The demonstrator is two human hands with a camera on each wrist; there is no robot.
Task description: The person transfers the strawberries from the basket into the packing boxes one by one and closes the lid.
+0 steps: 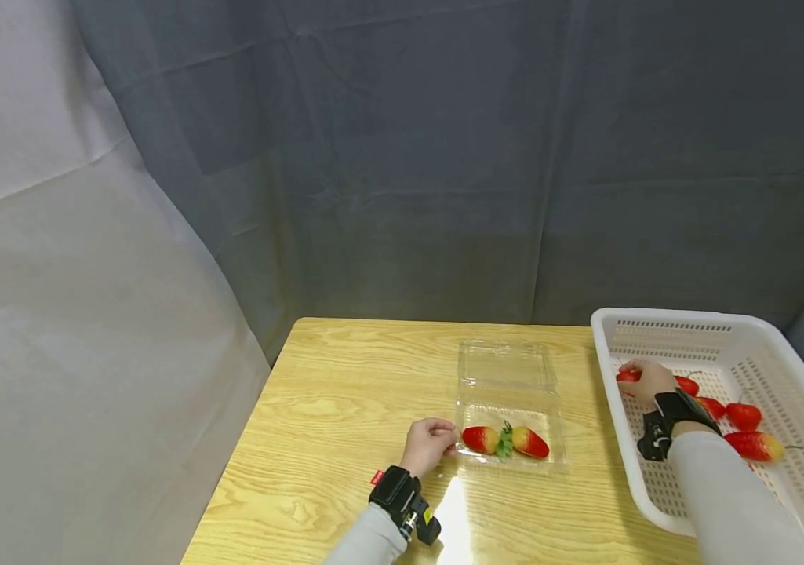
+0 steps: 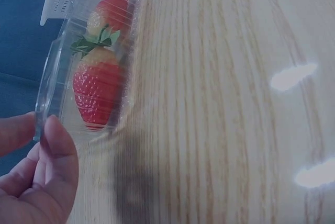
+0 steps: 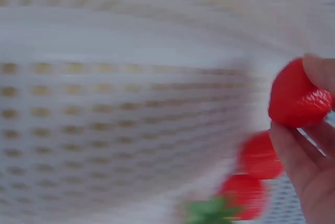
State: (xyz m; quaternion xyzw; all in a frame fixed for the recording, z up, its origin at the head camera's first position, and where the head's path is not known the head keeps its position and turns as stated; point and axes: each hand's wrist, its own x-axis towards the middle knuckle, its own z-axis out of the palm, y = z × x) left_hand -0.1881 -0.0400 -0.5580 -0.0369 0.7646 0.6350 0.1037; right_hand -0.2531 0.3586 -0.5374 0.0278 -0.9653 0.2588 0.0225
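Observation:
My left hand [image 1: 428,446] pinches the left edge of a clear plastic clamshell box [image 1: 511,399] between thumb and fingers. Its lid lies folded back, away from me. Inside the box two red-and-yellow strawberries lie in a row, a left one [image 1: 481,439] and a right one [image 1: 531,442], their green leaves meeting in the middle. Over in the white basket, my right hand [image 1: 650,382] grips a red strawberry [image 3: 297,97] between thumb and fingers, near the basket's left wall. Other red strawberries [image 3: 261,155] show blurred below it in the right wrist view.
The white perforated basket [image 1: 616,439] stands at the right of the wooden table [image 1: 345,384]. Several more strawberries [image 1: 743,416] lie in it, around my right forearm. Dark cloth [image 1: 430,173] hangs behind the table, pale cloth [image 1: 91,353] along its left side.

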